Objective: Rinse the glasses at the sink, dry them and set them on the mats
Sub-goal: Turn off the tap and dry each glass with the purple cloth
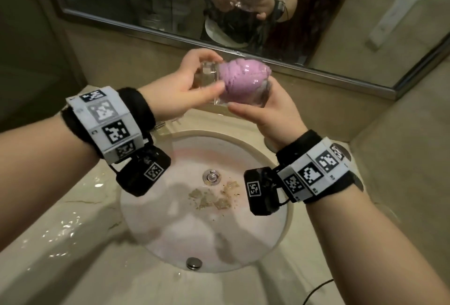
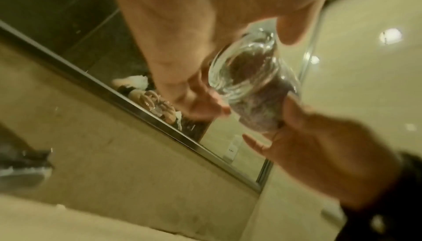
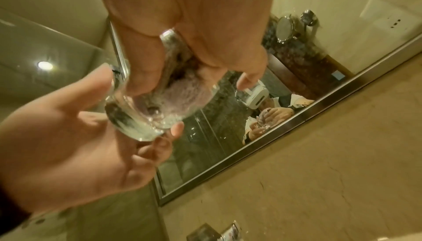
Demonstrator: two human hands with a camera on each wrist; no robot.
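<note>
Item: one clear glass (image 1: pixel 216 85), held on its side in the air above the sink (image 1: pixel 272 156), in front of the mirror (image 1: pixel 146 0).

Contents: a pink cloth (image 1: pixel 239 78) stuffed into the glass, filling most of the bowl.

Left hand (image 1: pixel 175 92): grasping the thick base of the glass, thumb on one side, fingers on the other.

Right hand (image 1: pixel 275 114): holding the mouth end; in the right wrist view its fingers (image 3: pixel 141 75) reach inside and press the cloth against the wall.

Step, as judged: drying the inside; rinsing of this glass appears done. No mats are in view.

Surroundings: the desk (image 1: pixel 73 243) left of the basin carries pooled water; brownish debris (image 1: pixel 211 197) lies in the basin near the drain (image 1: pixel 211 177).

Risks, as judged:
- The glass is likely wet and could slip from the left hand's narrow hold on the base and fall into the basin.
- Fingers forced into the glass with the cloth could stress the rim.
- Putting the glass down on the wet desk would undo the drying.
</note>
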